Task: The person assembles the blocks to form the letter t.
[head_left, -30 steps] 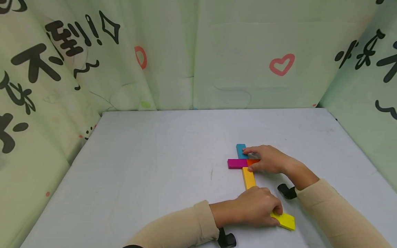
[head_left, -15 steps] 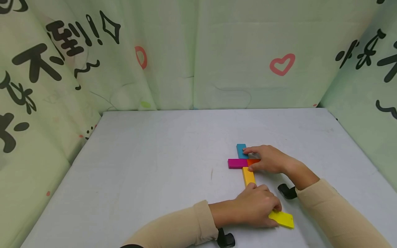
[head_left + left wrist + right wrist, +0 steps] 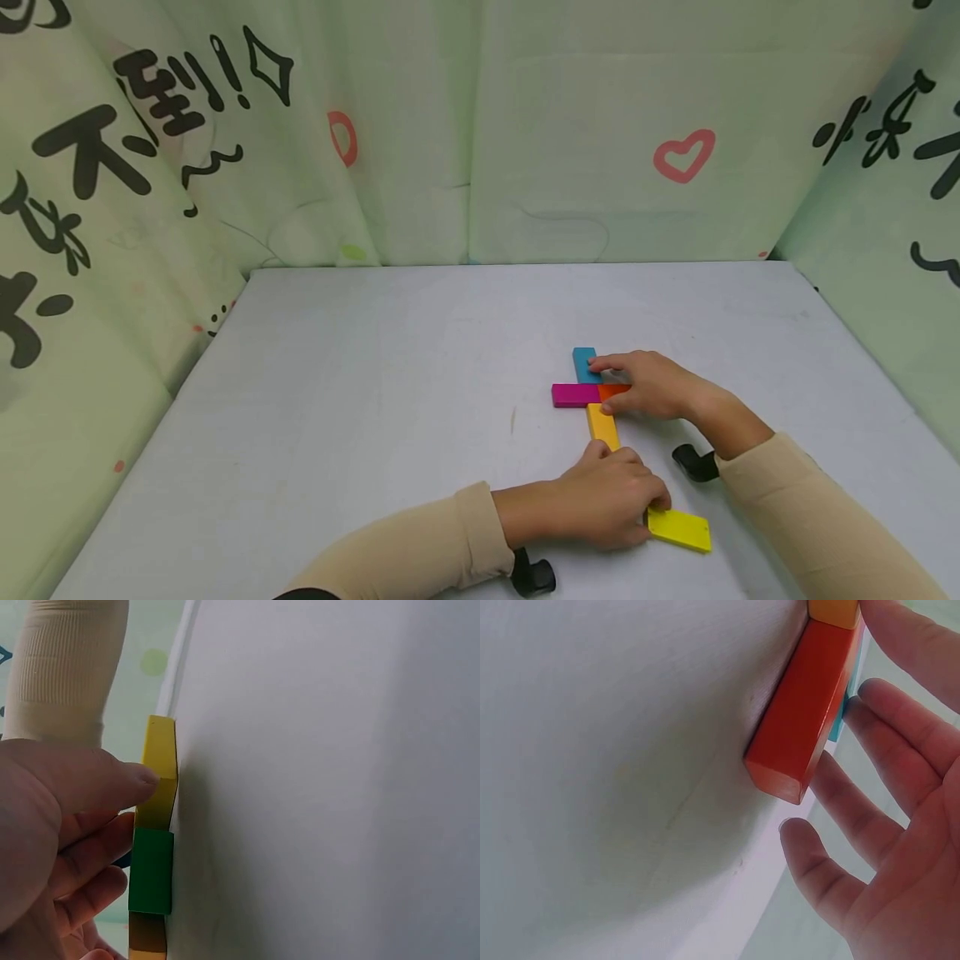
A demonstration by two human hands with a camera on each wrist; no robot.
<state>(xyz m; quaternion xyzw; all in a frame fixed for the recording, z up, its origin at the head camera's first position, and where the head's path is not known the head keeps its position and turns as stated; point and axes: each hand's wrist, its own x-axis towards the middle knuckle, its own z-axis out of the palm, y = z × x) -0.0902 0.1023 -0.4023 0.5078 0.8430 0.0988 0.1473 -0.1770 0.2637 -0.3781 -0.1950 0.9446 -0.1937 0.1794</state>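
Observation:
A bright yellow block point(image 3: 679, 531) lies on the table at the near right, with my left hand point(image 3: 611, 504) at its left end. In the left wrist view the thumb touches that block's edge and the other fingers bend loosely. A green block point(image 3: 151, 870) adjoins it there; the left hand hides it in the head view. My right hand point(image 3: 656, 385) spreads its fingers round the joined far blocks: index fingertip on the blue block point(image 3: 585, 365), thumb on the amber block point(image 3: 602, 423). Between them lies an orange-red block point(image 3: 612, 391), beside a magenta block point(image 3: 575, 396).
The white table point(image 3: 375, 400) extends widely to the left of the blocks. Pale green printed curtains point(image 3: 570, 100) surround it at the back and sides. Black wrist mounts point(image 3: 695, 463) stick out beneath both sleeves.
My left hand has slid left along the yellow block, baring more of its left end. Earlier that block shifted slightly left, and now it stays put. The right hand has not moved.

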